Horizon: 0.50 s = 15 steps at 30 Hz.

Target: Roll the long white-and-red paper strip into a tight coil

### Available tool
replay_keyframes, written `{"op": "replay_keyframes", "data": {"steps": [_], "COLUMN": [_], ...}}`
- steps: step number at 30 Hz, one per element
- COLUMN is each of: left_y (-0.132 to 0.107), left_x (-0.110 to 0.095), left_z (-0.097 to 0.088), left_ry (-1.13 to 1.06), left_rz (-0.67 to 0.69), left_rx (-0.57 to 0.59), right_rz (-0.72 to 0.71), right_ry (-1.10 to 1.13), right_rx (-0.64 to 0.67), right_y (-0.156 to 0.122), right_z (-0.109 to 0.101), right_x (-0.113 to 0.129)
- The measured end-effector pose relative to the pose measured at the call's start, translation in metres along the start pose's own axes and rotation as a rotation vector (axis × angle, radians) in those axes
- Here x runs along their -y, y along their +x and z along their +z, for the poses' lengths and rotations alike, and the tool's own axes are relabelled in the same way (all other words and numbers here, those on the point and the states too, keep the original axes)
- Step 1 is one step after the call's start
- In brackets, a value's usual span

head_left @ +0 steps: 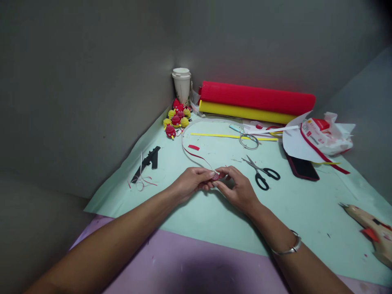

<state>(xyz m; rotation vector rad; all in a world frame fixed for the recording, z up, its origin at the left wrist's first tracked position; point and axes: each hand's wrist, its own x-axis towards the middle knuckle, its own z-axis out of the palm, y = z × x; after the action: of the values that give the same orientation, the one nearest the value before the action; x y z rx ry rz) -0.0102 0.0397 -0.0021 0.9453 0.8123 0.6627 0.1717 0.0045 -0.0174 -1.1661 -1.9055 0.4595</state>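
Between my two hands is a small red paper coil [216,177], pinched by the fingertips of both. My left hand [196,180] grips it from the left, thumb on top. From the right, my right hand [235,185] closes thumb and index finger on its edge. A long thin strip [196,156], red near the coil and pale farther off, curves away over the green sheet. Just beyond lies a short red paper piece [194,147]. Black-handled scissors [260,171] rest to the right of my right hand, blades partly apart.
Black paper pieces [148,162] and curled scraps [143,182] lie left. Behind are red and yellow coiled figures [176,120], a lidded cup [182,85], a red corrugated roll [257,97], a yellow strip [220,135] and a wire ring [249,141]. Rightward are a phone [303,168] and glue gun [367,222].
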Motion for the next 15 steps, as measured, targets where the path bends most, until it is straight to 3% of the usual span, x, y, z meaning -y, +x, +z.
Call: {"op": "replay_keyframes", "data": {"steps": [15], "left_y": [0.0008], "left_x": [0.004], "left_z": [0.0003], "left_ry": [0.051], "left_rz": [0.035], "left_rx": [-0.013], "right_rz": [0.073], "right_ry": [0.067], "right_rx": [0.019], "right_y": [0.0017], "right_z": [-0.0013], "right_x": [0.0062]}}
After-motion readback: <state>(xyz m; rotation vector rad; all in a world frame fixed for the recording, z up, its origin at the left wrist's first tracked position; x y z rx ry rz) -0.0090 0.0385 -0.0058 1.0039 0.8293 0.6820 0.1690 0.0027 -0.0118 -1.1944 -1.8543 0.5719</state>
